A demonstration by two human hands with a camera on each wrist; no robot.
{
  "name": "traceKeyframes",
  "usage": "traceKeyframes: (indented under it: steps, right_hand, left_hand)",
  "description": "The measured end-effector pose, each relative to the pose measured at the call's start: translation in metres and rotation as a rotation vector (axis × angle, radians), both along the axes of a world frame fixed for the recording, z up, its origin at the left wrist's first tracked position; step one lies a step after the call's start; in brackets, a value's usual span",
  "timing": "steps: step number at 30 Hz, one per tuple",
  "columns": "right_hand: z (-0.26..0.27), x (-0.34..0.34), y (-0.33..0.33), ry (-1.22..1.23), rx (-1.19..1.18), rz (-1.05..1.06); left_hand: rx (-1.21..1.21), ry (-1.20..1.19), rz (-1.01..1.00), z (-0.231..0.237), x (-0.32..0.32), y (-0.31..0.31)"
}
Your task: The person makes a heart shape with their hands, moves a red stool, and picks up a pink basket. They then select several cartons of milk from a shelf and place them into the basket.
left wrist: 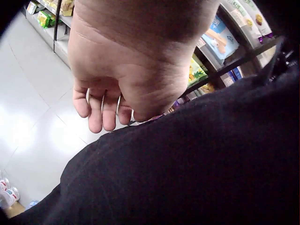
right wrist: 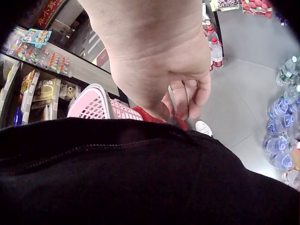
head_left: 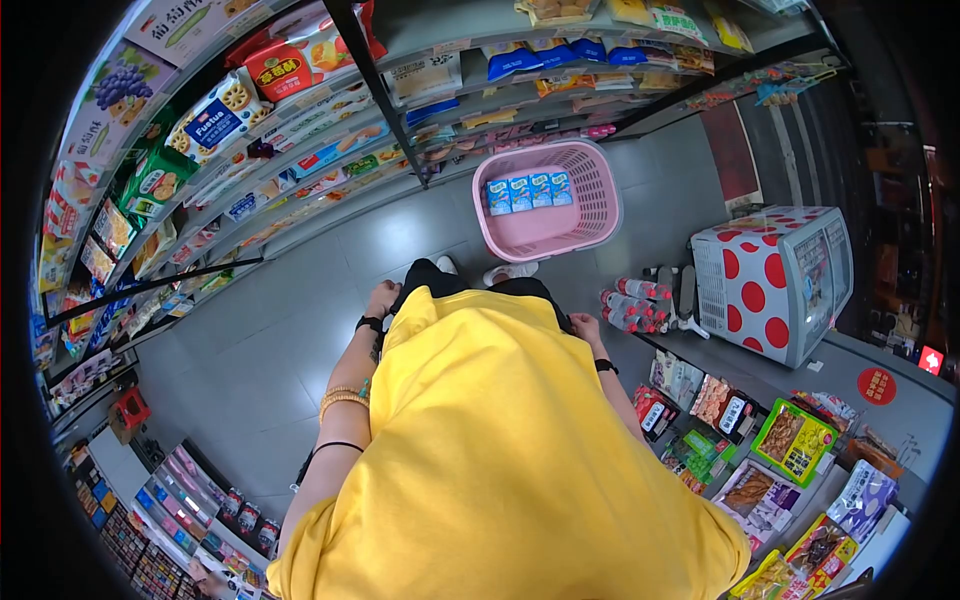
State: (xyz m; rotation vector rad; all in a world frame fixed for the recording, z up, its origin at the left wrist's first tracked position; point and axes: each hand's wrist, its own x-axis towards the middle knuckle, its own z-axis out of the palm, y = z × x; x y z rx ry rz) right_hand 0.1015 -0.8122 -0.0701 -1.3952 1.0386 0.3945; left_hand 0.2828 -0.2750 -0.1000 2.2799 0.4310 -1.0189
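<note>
My left hand (head_left: 382, 298) hangs at my left thigh, beside the black trousers. In the left wrist view its fingers (left wrist: 108, 117) are loosely curled and hold nothing. On the other side my right hand (head_left: 585, 327) hangs by the right thigh. Its fingers (right wrist: 182, 96) are also relaxed, with no object in them. A pink plastic basket (head_left: 600, 190) with slotted sides stands on the floor just ahead of my shoes. Inside it, several small blue-and-white packs (head_left: 530, 192) lie in a row along the far part.
Snack shelves (head_left: 300, 130) run along the left and front. Bottles with red caps (head_left: 635, 303) stand on the floor at the right, near a red-dotted freezer (head_left: 760, 285). Packaged snacks (head_left: 745, 430) fill a low display behind it. Grey tiles (head_left: 240, 350) cover the floor.
</note>
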Motion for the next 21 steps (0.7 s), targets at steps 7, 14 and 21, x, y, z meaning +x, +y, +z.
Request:
traceKeyframes:
  steps: [7, 14, 21]
  right_hand:
    - [-0.002, -0.008, 0.001, 0.024, -0.001, -0.014]
    - [0.002, -0.013, 0.002, 0.098, -0.041, 0.041]
    - [-0.004, -0.014, 0.004, 0.010, -0.012, -0.020]
  left_hand:
    - [0.000, -0.010, -0.030, 0.001, -0.002, 0.002]
    - [-0.027, -0.029, -0.041, 0.005, 0.006, 0.007]
    - [-0.045, -0.032, -0.072, 0.009, 0.008, 0.011]
